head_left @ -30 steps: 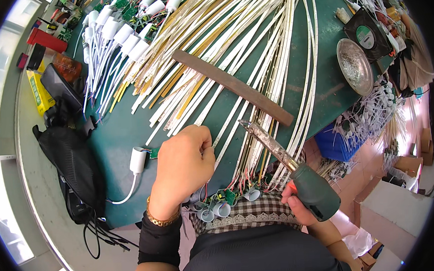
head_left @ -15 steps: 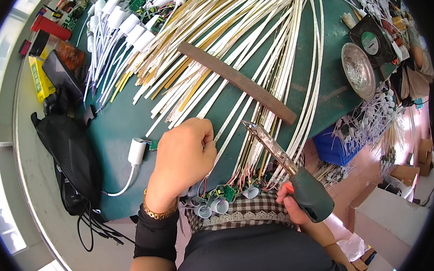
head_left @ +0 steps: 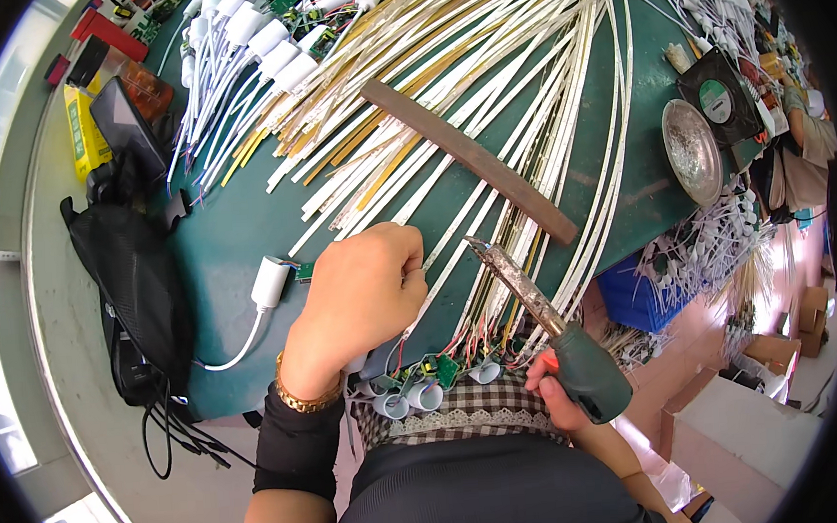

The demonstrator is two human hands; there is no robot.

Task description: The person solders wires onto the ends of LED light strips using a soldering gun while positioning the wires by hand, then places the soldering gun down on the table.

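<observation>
Your left hand point(head_left: 367, 289) is curled into a loose fist over the near part of the green bench point(head_left: 235, 234), its fingertips pinched on the end of one white LED strip point(head_left: 456, 240) that runs away from you toward the far side. Your right hand point(head_left: 551, 392) is closed around the dark green handle of a soldering iron point(head_left: 537, 317), whose worn metal shaft angles up and left, the tip just beside your left fingertips and the strip end. Whether the tip touches the strip, you cannot tell.

To the right on the bench sits a round shallow metal dish point(head_left: 692, 152); its contents look like silvery residue, too small to tell more. Just beyond it stands a square black fan point(head_left: 720, 99) with a round green label at its hub. Below the bench edge on your right a blue plastic bin point(head_left: 631, 296) shows, with white wired parts heaped above and around it.

At the far left lies a yellow rectangular package point(head_left: 80, 134) with green panels, beside a dark flat device point(head_left: 127, 112); a red box point(head_left: 108, 36) lies further back. A black bag point(head_left: 137, 279) hangs off the bench's left edge.

A long brown bar point(head_left: 470, 158) lies across the fanned strips. A white plug adapter point(head_left: 271, 282) with its cable rests just left of your left hand. Small green circuit boards with white cylinders point(head_left: 426, 386) dangle at the near edge.
</observation>
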